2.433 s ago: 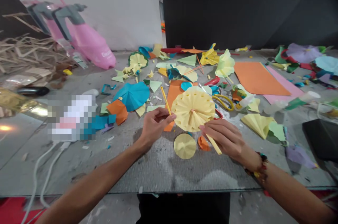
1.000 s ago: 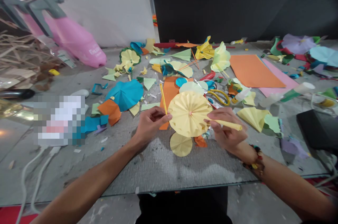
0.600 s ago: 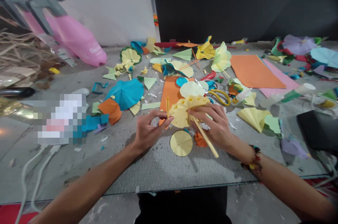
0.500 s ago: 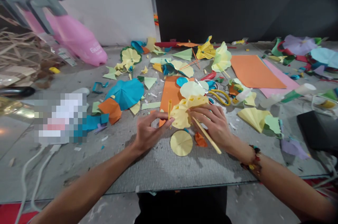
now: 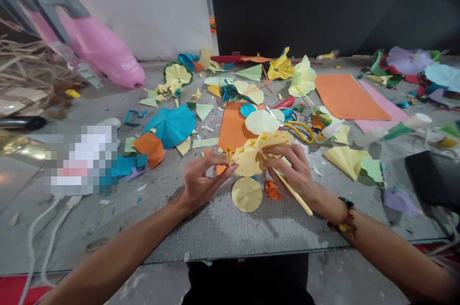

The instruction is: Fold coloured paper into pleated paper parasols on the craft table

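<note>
Pleats (image 5: 268, 142) toward the surface's (image 5: 215, 238) front edge may crush if we overtighten left hand (image 5: 201, 176), pinching tube (image 5: 229, 155), or right hand (image 5: 296, 170), gripping stem (image 5: 296, 196).

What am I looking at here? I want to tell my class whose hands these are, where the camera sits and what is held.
No robot appears: a person works bare-handed, wearing the camera on the head; it looks forward and down. The left hand pinches a thin yellow paper tube; the right hand holds a pale yellow stick, with a pleated yellow paper disc between them. On the grey table lie a pleated blue paper piece, a wide orange sheet, yellow-handled scissors and many paper scraps.
</note>
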`<state>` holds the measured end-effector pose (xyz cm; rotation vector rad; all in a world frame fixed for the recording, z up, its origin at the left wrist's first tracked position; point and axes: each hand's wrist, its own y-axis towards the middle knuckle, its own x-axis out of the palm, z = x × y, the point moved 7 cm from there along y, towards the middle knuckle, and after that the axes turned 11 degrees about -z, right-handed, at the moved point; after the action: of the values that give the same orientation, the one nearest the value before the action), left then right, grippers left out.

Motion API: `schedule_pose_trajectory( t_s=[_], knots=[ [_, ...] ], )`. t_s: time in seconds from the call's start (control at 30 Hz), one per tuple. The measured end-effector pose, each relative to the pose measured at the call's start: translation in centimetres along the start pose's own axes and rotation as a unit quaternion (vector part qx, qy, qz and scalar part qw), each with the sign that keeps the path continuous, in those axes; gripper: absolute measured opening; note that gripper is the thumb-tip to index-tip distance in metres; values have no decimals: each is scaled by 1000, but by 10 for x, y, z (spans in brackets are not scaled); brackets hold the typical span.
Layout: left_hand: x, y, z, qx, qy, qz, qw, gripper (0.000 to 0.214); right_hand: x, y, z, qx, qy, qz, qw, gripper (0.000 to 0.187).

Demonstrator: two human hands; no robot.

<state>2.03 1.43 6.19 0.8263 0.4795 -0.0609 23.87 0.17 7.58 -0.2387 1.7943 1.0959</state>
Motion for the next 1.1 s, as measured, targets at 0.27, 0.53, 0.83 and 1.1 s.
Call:
schedule_pose_trajectory(
  t_s=[0.27,0.53,0.83,1.1],
  knots=[
    [-2,1,5,21,-6,6,1000,14,-8,-2,-4,-15,-15,-7,1000,20],
    [-5,3,9,35,6,15,999,13,-12,-4,-6,-31,-14,17,999,17],
    [4,0,-17,-109,-70,2,992,10,-10,0,0,-2,-4,44,999,14],
    [-9,-1,-64,-300,-115,97,942,24,-7,-2,12,68,-5,80,994,31]
  ],
)
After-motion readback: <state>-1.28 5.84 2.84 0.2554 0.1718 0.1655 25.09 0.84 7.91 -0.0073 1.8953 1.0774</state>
